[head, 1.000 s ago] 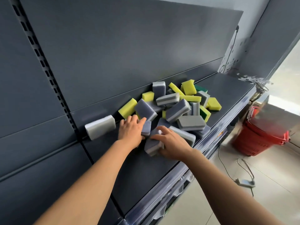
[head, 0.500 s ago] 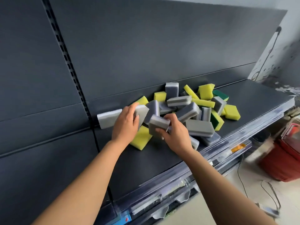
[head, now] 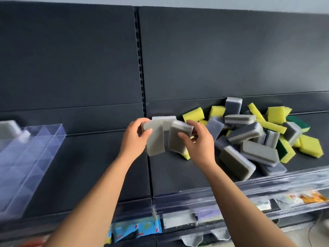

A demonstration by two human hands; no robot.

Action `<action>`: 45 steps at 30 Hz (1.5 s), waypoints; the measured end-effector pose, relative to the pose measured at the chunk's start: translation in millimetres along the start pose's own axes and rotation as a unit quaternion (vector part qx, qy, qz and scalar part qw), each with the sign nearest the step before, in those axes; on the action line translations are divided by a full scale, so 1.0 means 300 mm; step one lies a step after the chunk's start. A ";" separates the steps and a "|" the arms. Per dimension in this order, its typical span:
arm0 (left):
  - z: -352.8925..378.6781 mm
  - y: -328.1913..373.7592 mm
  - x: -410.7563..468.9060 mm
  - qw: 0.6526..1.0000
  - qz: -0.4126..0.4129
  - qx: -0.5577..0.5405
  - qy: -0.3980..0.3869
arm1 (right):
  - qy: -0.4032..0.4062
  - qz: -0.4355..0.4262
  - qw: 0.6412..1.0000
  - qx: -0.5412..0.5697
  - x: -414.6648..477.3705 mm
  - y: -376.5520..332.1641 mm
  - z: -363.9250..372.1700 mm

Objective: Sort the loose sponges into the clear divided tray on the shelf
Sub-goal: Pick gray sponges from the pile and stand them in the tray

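Moved: left hand (head: 136,139) and right hand (head: 198,143) have each lifted a grey sponge clear of the pile of sponges (head: 258,138). The view has swung left, bringing the clear divided tray (head: 44,139) into sight.
Left fingers: thumb (head: 148,131) lies across the front face and the other fingers curl over the top edge, gripping the left grey sponge (head: 155,145), which hangs upright below them.
Right fingers: thumb (head: 183,135) is on the front and the fingers wrap the far upper corner, gripping the right grey sponge (head: 178,139), which is tilted.
Held sponges: side by side above the shelf (head: 106,175), with a narrow gap between them.
Behind them: pale sponge (head: 165,119) against the back panel (head: 213,59).
Pile: grey and yellow pieces, just right of the right hand.
Tray: well to the left on the same shelf. A blurred grey sponge (head: 8,128) sits at its far end.
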State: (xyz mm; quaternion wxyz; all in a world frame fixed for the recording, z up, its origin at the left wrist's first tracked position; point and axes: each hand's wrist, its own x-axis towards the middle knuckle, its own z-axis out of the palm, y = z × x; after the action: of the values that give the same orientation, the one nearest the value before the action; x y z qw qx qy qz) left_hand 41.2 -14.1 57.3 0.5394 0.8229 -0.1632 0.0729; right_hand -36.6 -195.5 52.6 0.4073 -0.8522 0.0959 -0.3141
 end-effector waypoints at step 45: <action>-1.237 -0.544 0.128 0.980 -0.034 0.082 0.178 | -0.140 -0.066 0.982 0.110 -0.004 -0.828 1.155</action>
State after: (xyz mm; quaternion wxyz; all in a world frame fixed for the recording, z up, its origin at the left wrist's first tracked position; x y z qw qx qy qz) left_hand 154.6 376.5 79.0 0.4929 0.8432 -0.0300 0.2125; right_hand 152.3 186.0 76.2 0.4864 -0.8421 -0.0542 -0.2266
